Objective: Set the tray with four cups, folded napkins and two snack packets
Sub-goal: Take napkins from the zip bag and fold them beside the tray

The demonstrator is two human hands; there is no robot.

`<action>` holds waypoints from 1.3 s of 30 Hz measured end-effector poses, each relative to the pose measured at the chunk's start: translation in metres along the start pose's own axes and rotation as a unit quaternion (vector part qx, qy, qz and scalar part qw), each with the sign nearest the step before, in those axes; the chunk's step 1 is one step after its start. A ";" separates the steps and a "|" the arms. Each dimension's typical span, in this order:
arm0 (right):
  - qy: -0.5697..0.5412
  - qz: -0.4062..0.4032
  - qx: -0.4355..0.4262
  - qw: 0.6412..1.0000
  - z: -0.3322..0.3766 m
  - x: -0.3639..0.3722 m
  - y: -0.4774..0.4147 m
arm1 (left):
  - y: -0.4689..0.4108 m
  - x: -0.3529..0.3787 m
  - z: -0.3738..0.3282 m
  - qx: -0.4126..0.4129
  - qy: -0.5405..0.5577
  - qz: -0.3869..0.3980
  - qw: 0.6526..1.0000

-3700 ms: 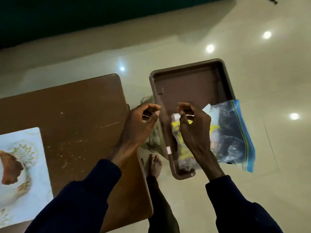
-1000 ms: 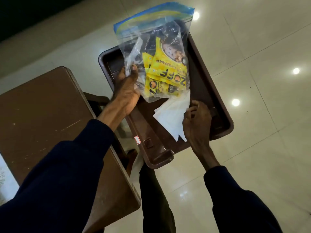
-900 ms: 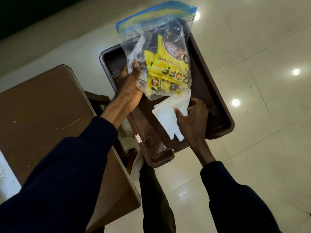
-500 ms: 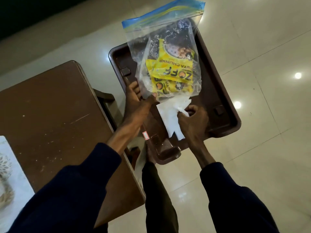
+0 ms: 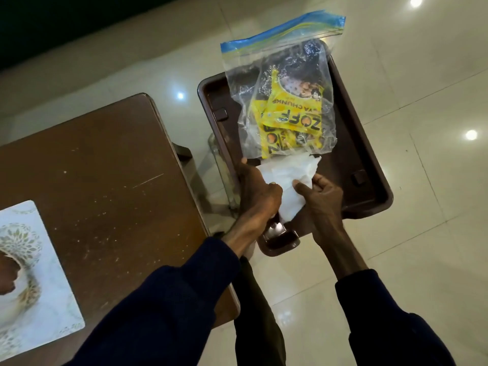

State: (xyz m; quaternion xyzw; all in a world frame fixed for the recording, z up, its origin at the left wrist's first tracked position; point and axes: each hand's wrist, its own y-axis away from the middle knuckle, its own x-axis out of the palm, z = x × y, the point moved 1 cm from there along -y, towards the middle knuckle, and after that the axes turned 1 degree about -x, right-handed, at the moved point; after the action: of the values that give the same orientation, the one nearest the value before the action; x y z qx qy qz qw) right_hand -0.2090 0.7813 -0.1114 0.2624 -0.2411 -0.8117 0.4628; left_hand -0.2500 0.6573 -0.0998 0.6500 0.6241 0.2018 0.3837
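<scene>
A brown plastic tray (image 5: 364, 165) rests in front of me, to the right of the table. A clear zip bag (image 5: 280, 83) with a blue seal lies on it, holding yellow snack packets (image 5: 290, 122). White napkins (image 5: 287, 175) lie on the tray's near end, below the bag. My left hand (image 5: 258, 196) and my right hand (image 5: 319, 199) both pinch the napkins, one at each side. No cups are in view.
A scratched brown wooden table (image 5: 105, 167) stands at the left, with a white patterned placemat (image 5: 29, 273) at its near left corner. Glossy cream floor tiles (image 5: 422, 233) surround the tray. My legs are below the tray.
My left hand has let go of the zip bag and come down onto the napkins. The bag now lies on the tray. The right hand stays on the napkins.
</scene>
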 end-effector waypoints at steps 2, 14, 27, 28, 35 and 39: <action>-0.016 0.023 0.008 1.000 0.001 0.002 0.002 | 0.002 -0.001 0.001 -0.013 0.039 0.000 0.999; -0.006 0.071 -0.082 0.994 0.020 -0.002 0.000 | -0.008 -0.027 0.013 0.051 0.125 0.080 0.988; 0.045 0.054 -0.166 0.984 0.027 -0.002 0.008 | -0.002 -0.034 0.010 0.120 0.077 0.086 0.986; 0.052 0.052 -0.174 0.982 0.027 -0.001 0.009 | -0.002 -0.037 0.010 0.119 0.079 0.087 0.986; 0.111 0.027 -0.215 0.970 0.028 0.003 0.014 | 0.002 -0.051 0.012 0.083 0.118 0.108 0.984; 0.125 0.018 -0.226 0.966 0.026 0.007 0.017 | 0.002 -0.056 0.012 0.064 0.160 0.135 0.976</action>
State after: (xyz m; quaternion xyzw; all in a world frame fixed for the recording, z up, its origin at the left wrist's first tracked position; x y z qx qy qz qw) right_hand -0.2181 0.7714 -0.0827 0.2458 0.0040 -0.7975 0.5510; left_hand -0.2476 0.6008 -0.0936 0.7108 0.5954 0.3129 0.2059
